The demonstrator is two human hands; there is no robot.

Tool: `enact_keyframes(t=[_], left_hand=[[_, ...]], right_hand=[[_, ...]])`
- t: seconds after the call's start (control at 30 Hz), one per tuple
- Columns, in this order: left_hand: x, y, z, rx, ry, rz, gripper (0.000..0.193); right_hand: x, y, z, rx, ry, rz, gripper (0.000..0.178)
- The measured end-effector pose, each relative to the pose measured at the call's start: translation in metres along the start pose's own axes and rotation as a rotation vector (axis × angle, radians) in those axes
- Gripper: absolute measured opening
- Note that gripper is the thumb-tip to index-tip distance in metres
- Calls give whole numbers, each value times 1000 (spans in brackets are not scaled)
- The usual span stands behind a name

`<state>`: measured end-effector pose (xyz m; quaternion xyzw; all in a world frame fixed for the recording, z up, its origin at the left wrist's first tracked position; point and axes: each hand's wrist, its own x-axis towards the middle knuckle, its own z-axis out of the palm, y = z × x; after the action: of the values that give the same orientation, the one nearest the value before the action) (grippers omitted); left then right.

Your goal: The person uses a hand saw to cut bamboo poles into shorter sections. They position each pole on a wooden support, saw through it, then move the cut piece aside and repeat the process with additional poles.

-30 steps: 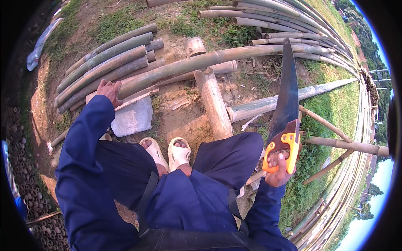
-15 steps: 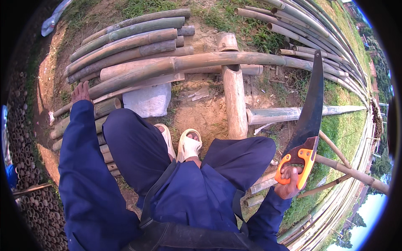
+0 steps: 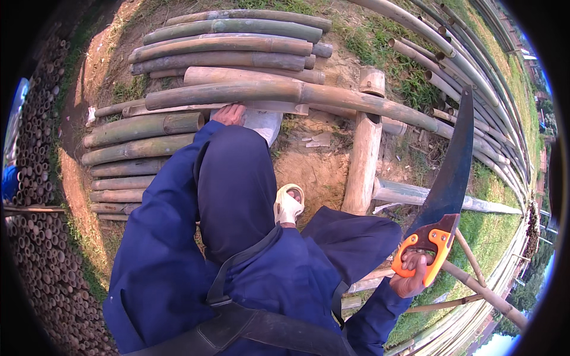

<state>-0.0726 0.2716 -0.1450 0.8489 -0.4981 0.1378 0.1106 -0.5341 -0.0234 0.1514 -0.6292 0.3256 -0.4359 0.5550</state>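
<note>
In my right hand (image 3: 412,274) is a handsaw (image 3: 440,172), gripped by its orange and dark handle, with the long blade pointing up and away. Its blade touches nothing I can make out. My left hand (image 3: 230,114) rests at a flat split bamboo strip (image 3: 267,107), just below a long bamboo pole (image 3: 237,92). Its fingers reach out against the strip, partly hidden. The pole lies across an upright bamboo post (image 3: 363,160) with a cut-out near its top. A whitish block (image 3: 262,124) shows beside my left hand, under the strip.
Cut bamboo lengths lie stacked at the far left (image 3: 231,26) and nearer left (image 3: 142,124). Long poles (image 3: 415,59) run along the right. A horizontal bamboo pole (image 3: 409,193) joins the post at right. Bundled bamboo ends (image 3: 47,255) fill the left edge.
My left hand has moved right, from the long pole's left end to the strip near the block. My left knee has risen and the view has shifted left. The saw stays in my right hand.
</note>
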Motion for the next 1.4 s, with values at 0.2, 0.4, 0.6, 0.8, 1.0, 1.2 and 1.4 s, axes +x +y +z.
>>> enact_keyframes(t=[0.2, 0.4, 0.6, 0.8, 1.0, 1.2, 1.4], left_hand=[[25, -5, 14, 40, -171, -182, 20], [13, -8, -17, -57, -162, -138, 23], [15, 1, -114, -125, 96, -56, 27], [20, 17, -138, -417, 41, -111, 24], [43, 20, -122, -293, 153, 54, 24], [51, 29, -105, -250, 25, 60, 28], [47, 14, -82, -68, -206, 56, 59]], right_hand=[[-5, 0, 1, 23, 12, 9, 14], [-6, 3, -6, 69, 37, 10, 11], [-2, 16, -19, 123, 36, 14, 15], [2, 8, -14, 112, 16, 7, 18], [1, 1, -9, 123, 17, 2, 20], [-6, 3, -27, 87, 54, -51, 20], [0, 6, -20, 120, 98, -2, 20]])
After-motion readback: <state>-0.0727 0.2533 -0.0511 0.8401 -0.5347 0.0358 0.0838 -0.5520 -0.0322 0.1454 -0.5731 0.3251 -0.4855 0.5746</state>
